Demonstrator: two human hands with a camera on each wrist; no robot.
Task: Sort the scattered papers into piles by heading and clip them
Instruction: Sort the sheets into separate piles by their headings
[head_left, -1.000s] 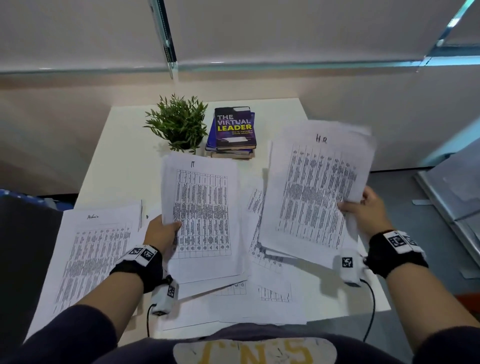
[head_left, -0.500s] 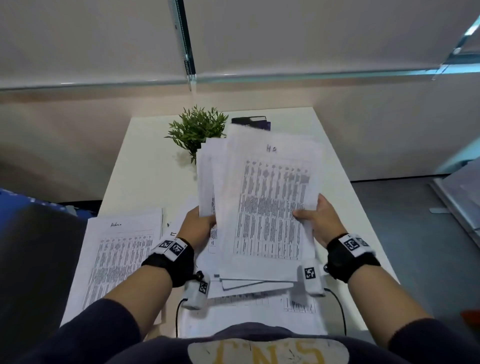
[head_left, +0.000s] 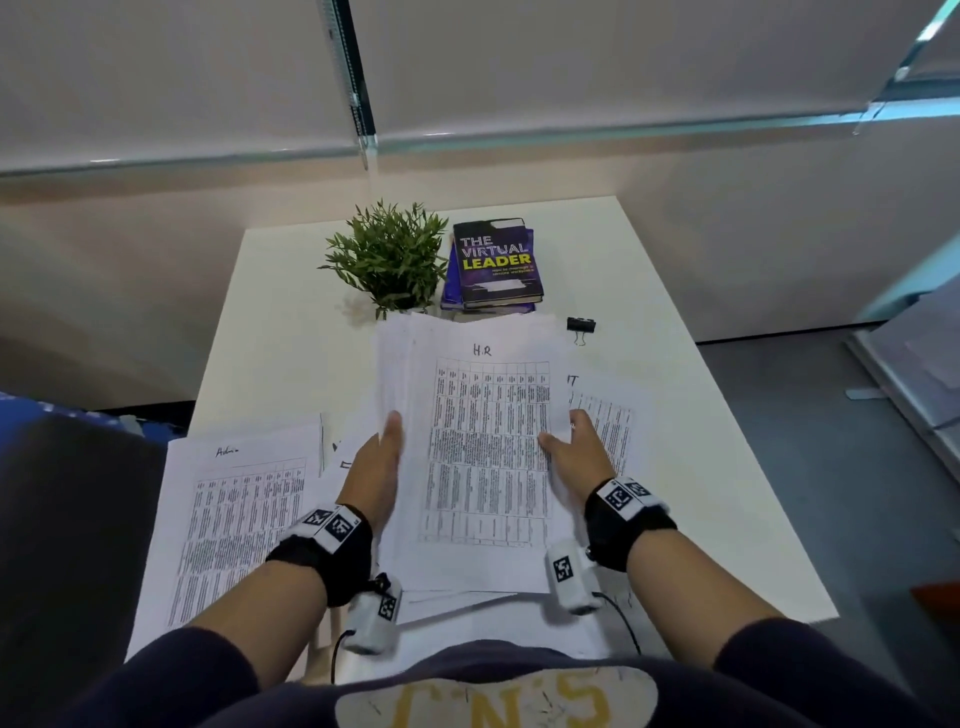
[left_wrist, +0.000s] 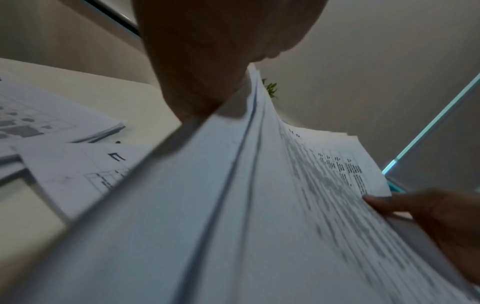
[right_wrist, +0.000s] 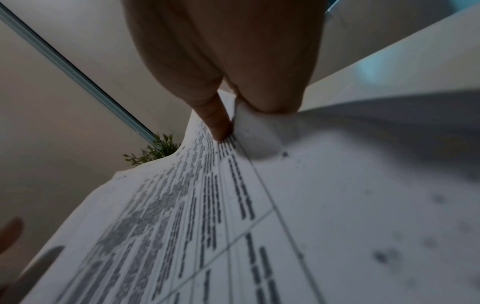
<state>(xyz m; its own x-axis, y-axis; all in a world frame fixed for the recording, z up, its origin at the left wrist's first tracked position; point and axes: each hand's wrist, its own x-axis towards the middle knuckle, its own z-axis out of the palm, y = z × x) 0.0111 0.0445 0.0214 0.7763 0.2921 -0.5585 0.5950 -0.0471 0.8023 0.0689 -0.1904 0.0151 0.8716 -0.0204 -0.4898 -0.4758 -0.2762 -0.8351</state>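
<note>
A stack of printed sheets headed "H.R" (head_left: 483, 467) is held over the middle of the white table (head_left: 675, 467). My left hand (head_left: 382, 452) lies with straight fingers flat against the stack's left edge (left_wrist: 249, 127). My right hand (head_left: 563, 439) pinches the right edge, thumb (right_wrist: 218, 123) on top and fingers underneath. An "Admin" pile (head_left: 244, 519) lies at the left. Sheets headed "IT" lie at the right (head_left: 605, 421) and under my left hand (head_left: 345, 465). A black binder clip (head_left: 581, 326) sits just past the stack's top right corner.
A small green plant (head_left: 389, 254) and a pile of books (head_left: 496, 262) stand at the table's far middle. More loose sheets (head_left: 493, 618) lie under the held stack near the front edge. Grey floor (head_left: 831, 415) lies to the right of the table.
The two hands came together, joining the sheets from each into one "H.R" stack. My left hand went from gripping to lying flat along the stack's edge. The stack came lower.
</note>
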